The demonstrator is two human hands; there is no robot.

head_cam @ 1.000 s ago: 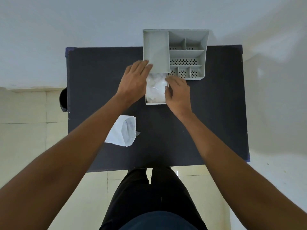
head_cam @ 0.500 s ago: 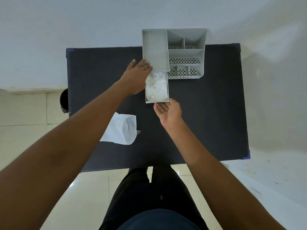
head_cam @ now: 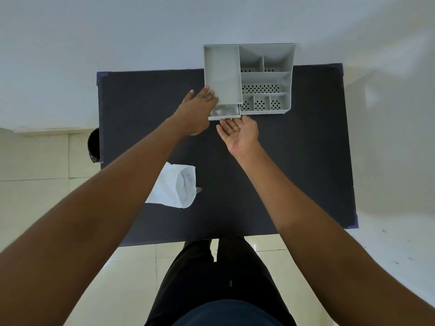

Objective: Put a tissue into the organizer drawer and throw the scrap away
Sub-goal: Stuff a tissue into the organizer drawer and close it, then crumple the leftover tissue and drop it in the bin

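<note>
drawer: grey plastic organizer drawer (head_cam: 224, 114) nearly shut, tissue inside barely visible.
right hand (head_cam: 239, 132): palm up, released, fingertips at the drawer front; push toward 12 o'clock.
left hand (head_cam: 197, 108): flat, steadying the grey compartmented organizer (head_cam: 249, 78).
scrap: white crumpled paper (head_cam: 175, 188) at your 7 o'clock, left hand nearer.

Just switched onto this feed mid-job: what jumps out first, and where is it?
The grey organizer at the far edge of the dark table draws the eye, its drawer nearly pushed in. The left hand rests against the organizer's left side, while the right hand is open, palm up, at the drawer front. Nearer the person, a white scrap lies on the table, partly hidden by the left forearm.
</note>
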